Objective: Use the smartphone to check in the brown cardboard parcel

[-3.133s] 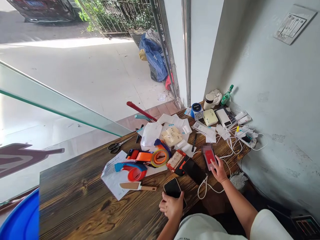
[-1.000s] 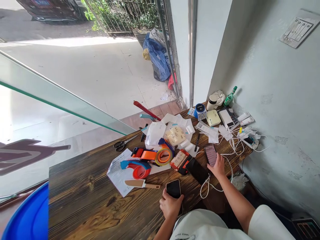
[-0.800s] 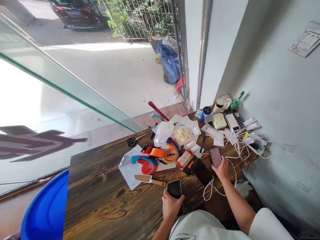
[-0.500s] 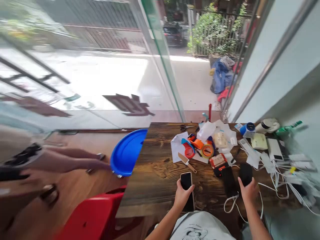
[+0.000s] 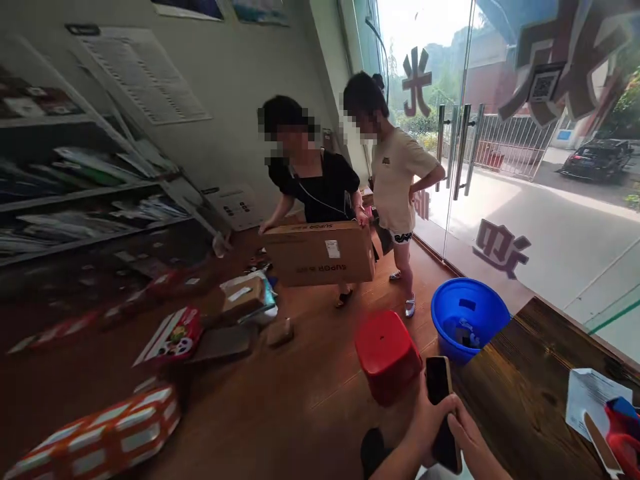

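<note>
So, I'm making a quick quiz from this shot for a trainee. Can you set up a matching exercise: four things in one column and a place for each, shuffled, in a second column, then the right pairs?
Things:
1. phone
2. cardboard box
3. red stool
4. blue bucket

Places:
A. on the floor next to the end of the wooden table
B. carried by the person in the black top
C. gripped in the left hand
D. on the floor just left of the bucket

Pairs: 1-C, 2-B, 3-D, 4-A
</note>
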### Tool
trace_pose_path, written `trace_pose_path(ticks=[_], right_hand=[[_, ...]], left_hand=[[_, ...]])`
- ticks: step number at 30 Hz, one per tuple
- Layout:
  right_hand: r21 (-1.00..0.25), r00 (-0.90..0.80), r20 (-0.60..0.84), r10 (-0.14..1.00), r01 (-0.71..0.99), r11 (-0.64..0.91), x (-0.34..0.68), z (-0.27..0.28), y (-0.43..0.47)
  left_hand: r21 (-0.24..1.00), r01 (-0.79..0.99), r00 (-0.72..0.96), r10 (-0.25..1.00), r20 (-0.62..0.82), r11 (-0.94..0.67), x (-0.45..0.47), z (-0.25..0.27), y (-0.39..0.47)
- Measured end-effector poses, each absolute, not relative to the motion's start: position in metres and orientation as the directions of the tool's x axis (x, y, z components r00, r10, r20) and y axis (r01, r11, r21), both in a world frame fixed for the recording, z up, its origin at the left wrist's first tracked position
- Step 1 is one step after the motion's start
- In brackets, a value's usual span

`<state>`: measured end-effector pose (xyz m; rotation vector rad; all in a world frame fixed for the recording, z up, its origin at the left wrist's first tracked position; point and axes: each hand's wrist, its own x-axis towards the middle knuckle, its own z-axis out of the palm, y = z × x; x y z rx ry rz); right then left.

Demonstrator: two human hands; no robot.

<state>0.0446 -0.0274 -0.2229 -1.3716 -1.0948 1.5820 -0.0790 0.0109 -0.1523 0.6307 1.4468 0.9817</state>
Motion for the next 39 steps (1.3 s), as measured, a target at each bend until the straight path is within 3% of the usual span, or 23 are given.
trace_pose_path(ticks=[7,10,13,20,25,31,35,39], right_hand=[[-0.898,-0.38,-0.422,0.823,0.052,-0.436,-0.147,-0.2,0.002],[-0.882,-0.536,-0.424,0.73,0.062,-0.467,-0.191,-0.183,0.01],[-0.867,-0.573,-0.449,0.686,0.093,-0.49,-0.207,-0.169,0.018],[-0.953,-0.517,-0.271,0.812,0.027,-0.302,-0.192,-0.131,0.037],[-0.939,-0.439,-0.321,0.839,0.034,-0.341,-0.158,-0.123,0.039],[-0.935,-0.407,-0.283,0.868,-0.084,-0.344,-0.117,-0.124,0.041],[-0.879,-0.485,-0.329,0.811,-0.158,-0.451,-0.097,-0.105,0.06],[-0.767,-0.42,-0.492,0.762,-0.204,-0.608,-0.095,-0.093,0.074]], left_hand=[[0.857,-0.235,-0.372,0.773,-0.515,0.458,-0.266,-0.144,0.013],[0.869,-0.251,-0.401,0.772,-0.494,0.426,-0.312,-0.14,0.004],[0.878,-0.282,-0.384,0.793,-0.472,0.386,-0.333,-0.137,0.003],[0.813,-0.448,-0.374,0.748,-0.548,0.372,-0.321,-0.111,0.024],[0.63,-0.67,-0.061,0.816,-0.575,0.394,-0.306,-0.086,0.016],[0.286,-0.788,0.428,0.819,-0.382,0.545,-0.285,-0.07,0.016],[0.242,-0.765,0.559,0.802,-0.212,0.597,-0.27,-0.064,0.023],[0.313,-0.707,0.631,0.765,-0.127,0.635,-0.259,-0.064,0.024]])
